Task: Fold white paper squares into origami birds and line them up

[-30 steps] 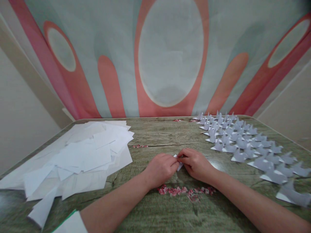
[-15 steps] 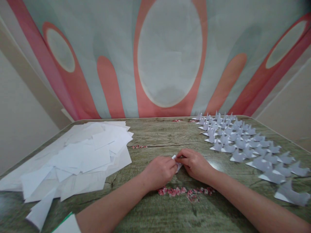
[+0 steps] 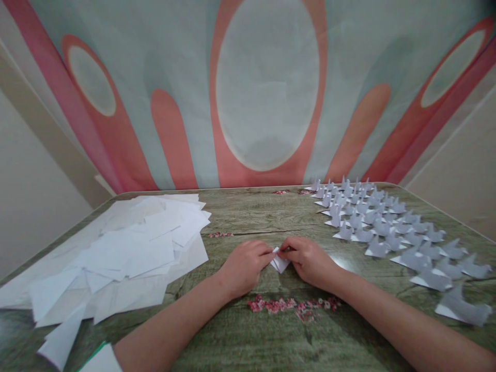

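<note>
A small folded piece of white paper (image 3: 279,263) lies at the middle of the table between my two hands, its creased layers showing. My left hand (image 3: 248,263) grips its upper left edge between thumb and forefinger. From the other side, my right hand (image 3: 308,260) pinches the paper's upper right edge. The fingertips of both hands are close together near its top corner. Some of the paper is covered by the right fingers.
A wide heap of white paper sheets (image 3: 132,253) spreads over the left side of the wood-patterned table (image 3: 248,341). Rows of folded paper birds (image 3: 382,227) stand along the right. Behind the table hangs a patterned cloth (image 3: 267,93). A white sleeve edge (image 3: 101,360) shows at lower left.
My left hand has shifted a little left and its fingers have drawn back, so more of the folded paper shows. My right hand stays in nearly the same place.
</note>
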Motion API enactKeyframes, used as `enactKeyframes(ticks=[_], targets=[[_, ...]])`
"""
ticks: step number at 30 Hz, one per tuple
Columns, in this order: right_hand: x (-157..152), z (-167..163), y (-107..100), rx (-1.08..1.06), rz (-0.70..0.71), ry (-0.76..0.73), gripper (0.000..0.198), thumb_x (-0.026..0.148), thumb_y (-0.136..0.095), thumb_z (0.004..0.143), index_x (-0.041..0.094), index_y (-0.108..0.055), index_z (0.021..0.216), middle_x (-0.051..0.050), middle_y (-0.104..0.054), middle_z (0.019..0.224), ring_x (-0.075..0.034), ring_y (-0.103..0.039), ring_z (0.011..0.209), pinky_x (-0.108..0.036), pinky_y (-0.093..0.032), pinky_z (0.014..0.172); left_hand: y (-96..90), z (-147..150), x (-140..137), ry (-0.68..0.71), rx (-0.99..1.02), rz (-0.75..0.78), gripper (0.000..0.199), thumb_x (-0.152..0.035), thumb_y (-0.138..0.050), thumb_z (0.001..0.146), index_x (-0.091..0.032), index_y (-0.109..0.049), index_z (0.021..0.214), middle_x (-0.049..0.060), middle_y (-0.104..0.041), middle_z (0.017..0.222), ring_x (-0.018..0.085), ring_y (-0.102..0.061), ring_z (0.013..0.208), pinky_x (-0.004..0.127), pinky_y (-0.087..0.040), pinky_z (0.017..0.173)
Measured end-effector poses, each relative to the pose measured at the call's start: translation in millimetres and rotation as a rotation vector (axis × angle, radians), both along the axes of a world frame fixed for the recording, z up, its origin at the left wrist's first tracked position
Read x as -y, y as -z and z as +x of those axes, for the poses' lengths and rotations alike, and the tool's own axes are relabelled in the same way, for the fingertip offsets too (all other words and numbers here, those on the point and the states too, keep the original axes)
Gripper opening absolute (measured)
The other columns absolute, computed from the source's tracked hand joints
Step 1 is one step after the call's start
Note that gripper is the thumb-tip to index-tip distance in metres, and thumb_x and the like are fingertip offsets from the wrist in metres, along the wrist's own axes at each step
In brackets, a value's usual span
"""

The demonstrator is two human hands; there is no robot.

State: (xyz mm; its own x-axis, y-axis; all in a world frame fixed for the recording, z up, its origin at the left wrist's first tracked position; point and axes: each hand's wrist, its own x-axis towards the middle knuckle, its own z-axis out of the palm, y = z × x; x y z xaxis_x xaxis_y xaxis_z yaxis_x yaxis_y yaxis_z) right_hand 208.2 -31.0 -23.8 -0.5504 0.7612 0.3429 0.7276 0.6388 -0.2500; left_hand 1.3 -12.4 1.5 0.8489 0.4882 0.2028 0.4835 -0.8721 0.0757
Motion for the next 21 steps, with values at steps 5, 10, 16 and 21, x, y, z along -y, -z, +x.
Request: enactKeyframes(ticks=[5, 10, 16, 21], targets=[[-1, 0, 1, -0.025, -0.019, 0.000, 0.026, 0.011, -0.046, 0.084, 0.021, -0.069, 0.088, -0.005, -0.062, 0.085, -0.016, -0.055, 0.081, -0.028, -0.041, 0.073, -3.0, 2, 3, 0.024, -0.044, 0.070, 0.026, -0.016, -0.044, 0.087, -0.015, -0.054, 0.111, 0.010, -0.060, 0.102, 0.021, -0.049, 0.105, 0.039, -0.042, 0.088], [-1, 0, 2, -0.013, -0.019, 0.011, 0.025, 0.010, -0.047, 0.084, 0.021, -0.069, 0.088, -0.004, -0.062, 0.086, -0.016, -0.055, 0.083, -0.028, -0.041, 0.075, -8.3, 6, 9, 0.066, -0.092, 0.114, 0.024, -0.013, -0.044, 0.087, -0.012, -0.054, 0.108, 0.011, -0.060, 0.099, 0.022, -0.050, 0.104, 0.039, -0.043, 0.086], [0, 0, 1, 0.017, -0.039, 0.007, 0.025, 0.009, -0.047, 0.082, 0.022, -0.068, 0.089, -0.004, -0.061, 0.089, -0.016, -0.055, 0.084, -0.028, -0.041, 0.075, -7.3, 9, 19, 0.044, -0.145, 0.112, 0.028, -0.014, -0.043, 0.086, -0.011, -0.052, 0.113, 0.014, -0.060, 0.107, 0.023, -0.052, 0.105, 0.039, -0.042, 0.089], [0, 0, -3, 0.027, -0.039, -0.002, 0.026, 0.009, -0.047, 0.082, 0.022, -0.068, 0.090, -0.004, -0.061, 0.089, -0.016, -0.055, 0.084, -0.028, -0.041, 0.074, -16.9, 8, 26, 0.025, -0.205, 0.050, 0.034, -0.016, -0.045, 0.085, -0.014, -0.049, 0.118, 0.014, -0.055, 0.118, 0.024, -0.049, 0.112, 0.038, -0.041, 0.093]])
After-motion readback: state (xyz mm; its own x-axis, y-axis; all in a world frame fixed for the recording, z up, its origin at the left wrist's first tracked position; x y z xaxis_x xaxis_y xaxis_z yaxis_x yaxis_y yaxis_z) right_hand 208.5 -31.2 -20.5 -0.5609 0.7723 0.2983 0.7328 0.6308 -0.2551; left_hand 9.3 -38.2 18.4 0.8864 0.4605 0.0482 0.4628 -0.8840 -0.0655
